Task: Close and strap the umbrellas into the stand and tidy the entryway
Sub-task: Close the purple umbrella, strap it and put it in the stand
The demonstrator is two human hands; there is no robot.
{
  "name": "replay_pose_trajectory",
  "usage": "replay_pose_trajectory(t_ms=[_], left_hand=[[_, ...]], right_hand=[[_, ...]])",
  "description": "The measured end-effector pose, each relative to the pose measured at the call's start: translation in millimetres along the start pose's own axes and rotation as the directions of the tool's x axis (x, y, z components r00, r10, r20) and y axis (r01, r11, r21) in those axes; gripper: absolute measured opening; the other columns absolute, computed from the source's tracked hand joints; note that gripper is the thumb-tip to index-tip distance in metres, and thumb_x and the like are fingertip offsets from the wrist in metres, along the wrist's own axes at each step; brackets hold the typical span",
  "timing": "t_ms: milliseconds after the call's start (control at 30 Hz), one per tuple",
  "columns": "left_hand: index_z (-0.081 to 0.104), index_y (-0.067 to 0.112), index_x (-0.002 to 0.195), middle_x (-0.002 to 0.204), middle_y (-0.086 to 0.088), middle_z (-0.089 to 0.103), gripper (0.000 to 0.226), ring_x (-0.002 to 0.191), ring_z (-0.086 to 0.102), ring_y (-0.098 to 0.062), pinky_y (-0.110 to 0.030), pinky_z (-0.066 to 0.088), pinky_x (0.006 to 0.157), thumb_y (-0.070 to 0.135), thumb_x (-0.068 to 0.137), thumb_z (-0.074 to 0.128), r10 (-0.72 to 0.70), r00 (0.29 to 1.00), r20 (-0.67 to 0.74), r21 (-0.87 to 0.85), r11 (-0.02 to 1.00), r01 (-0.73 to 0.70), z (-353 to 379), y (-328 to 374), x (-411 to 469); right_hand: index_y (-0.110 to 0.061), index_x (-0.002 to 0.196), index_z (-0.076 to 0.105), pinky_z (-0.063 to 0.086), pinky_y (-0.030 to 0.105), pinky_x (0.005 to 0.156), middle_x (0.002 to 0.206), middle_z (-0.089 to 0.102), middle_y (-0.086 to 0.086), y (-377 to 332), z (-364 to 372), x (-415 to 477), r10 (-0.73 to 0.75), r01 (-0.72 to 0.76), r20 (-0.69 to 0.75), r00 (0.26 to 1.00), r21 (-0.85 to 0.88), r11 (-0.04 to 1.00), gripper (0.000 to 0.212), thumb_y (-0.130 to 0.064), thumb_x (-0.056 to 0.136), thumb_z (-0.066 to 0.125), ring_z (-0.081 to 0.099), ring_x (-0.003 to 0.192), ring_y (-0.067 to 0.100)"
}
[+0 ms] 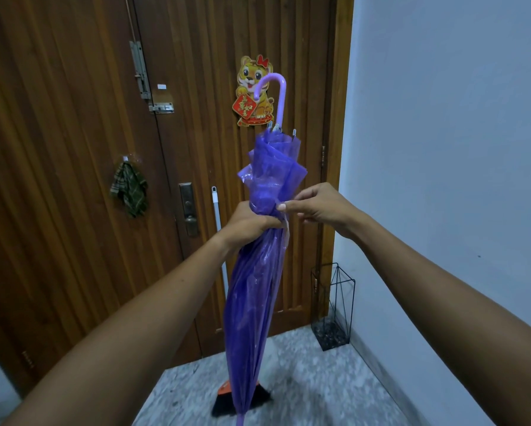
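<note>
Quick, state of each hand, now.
Left hand: gripping the closed translucent purple plastic umbrella round its canopy.
Right hand: pinching the umbrella's thin pale strap.

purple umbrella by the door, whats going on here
A person holds a folded translucent purple plastic umbrella upright, curved lilac handle up. The left hand grips the gathered canopy at its middle, while the right hand pinches what looks like the clear strap beside it. The umbrella is not yet in the black wire stand in the corner by the brown wooden door. A white-handled broom leans against that door.
</note>
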State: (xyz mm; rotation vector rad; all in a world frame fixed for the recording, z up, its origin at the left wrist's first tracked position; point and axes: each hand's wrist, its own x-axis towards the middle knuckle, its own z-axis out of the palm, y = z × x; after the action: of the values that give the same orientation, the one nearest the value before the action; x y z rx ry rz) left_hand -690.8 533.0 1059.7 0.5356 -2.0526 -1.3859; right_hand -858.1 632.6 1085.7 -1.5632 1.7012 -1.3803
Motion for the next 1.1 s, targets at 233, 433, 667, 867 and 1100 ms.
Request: replay_pose_trajectory(t_ms=[233, 433, 667, 867, 1100], left_hand=[[0.064, 0.016, 0.116, 0.107, -0.006, 0.069, 0.039, 0.096, 0.071, -0.019, -0.031, 0.056, 0.082, 0.011, 0.08, 0.078, -0.013, 0.996, 0.086, 0.008, 1.0, 0.012, 0, 2, -4], [0.059, 0.017, 0.122, 0.112, -0.009, 0.066, 0.047, 0.101, 0.069, -0.025, -0.035, 0.056, 0.084, 0.019, 0.08, 0.08, -0.072, 0.983, 0.169, -0.005, 0.997, 0.074, -9, -1, -6], [0.056, 0.014, 0.122, 0.103, -0.009, 0.064, 0.043, 0.088, 0.068, -0.022, -0.033, 0.058, 0.076, 0.012, 0.083, 0.075, -0.064, 0.988, 0.138, -0.168, 0.982, 0.087, -27, -9, -15], [0.06, 0.004, 0.099, 0.078, -0.009, 0.066, 0.03, 0.065, 0.066, -0.022, -0.035, 0.058, 0.065, 0.012, 0.072, 0.072, -0.106, 0.982, 0.156, -0.395, 0.905, 0.161, -31, -5, -21], [0.059, 0.003, 0.102, 0.077, -0.006, 0.066, 0.035, 0.068, 0.067, -0.021, -0.042, 0.054, 0.081, 0.006, 0.071, 0.075, -0.01, 0.941, 0.339, -0.585, 0.781, 0.22, -20, 12, -22]], right_hand=[[-0.004, 0.079, 0.073, 0.054, 0.016, 0.063, 0.078, 0.075, -0.002, -4, -7, -4, -0.011, 0.015, 0.089, 0.996, -0.045, 0.999, 0.028, -0.031, 0.086, 0.077, 0.073, 0.076, 0.006], [0.004, 0.096, 0.067, 0.059, 0.029, 0.072, 0.094, 0.073, 0.008, -7, -16, -8, -0.021, 0.03, 0.225, 0.974, -0.036, 0.999, 0.027, -0.023, 0.094, 0.068, 0.071, 0.083, 0.018], [-0.012, 0.082, 0.051, 0.033, 0.02, 0.045, 0.067, 0.055, -0.004, -9, -21, -22, -0.054, 0.063, 0.25, 0.967, -0.028, 0.998, 0.024, -0.025, 0.102, 0.057, 0.042, 0.051, 0.006], [-0.016, 0.072, 0.046, 0.032, 0.019, 0.044, 0.055, 0.045, -0.008, 1, -12, -23, -0.084, 0.085, 0.09, 0.992, -0.014, 0.996, 0.034, -0.028, 0.096, 0.067, 0.037, 0.046, 0.006], [-0.013, 0.1, 0.075, 0.031, 0.022, 0.047, 0.06, 0.052, -0.004, -14, 0, -19, -0.091, 0.083, 0.116, 0.989, 0.074, 0.994, 0.032, -0.042, 0.089, 0.07, 0.036, 0.05, 0.011]])
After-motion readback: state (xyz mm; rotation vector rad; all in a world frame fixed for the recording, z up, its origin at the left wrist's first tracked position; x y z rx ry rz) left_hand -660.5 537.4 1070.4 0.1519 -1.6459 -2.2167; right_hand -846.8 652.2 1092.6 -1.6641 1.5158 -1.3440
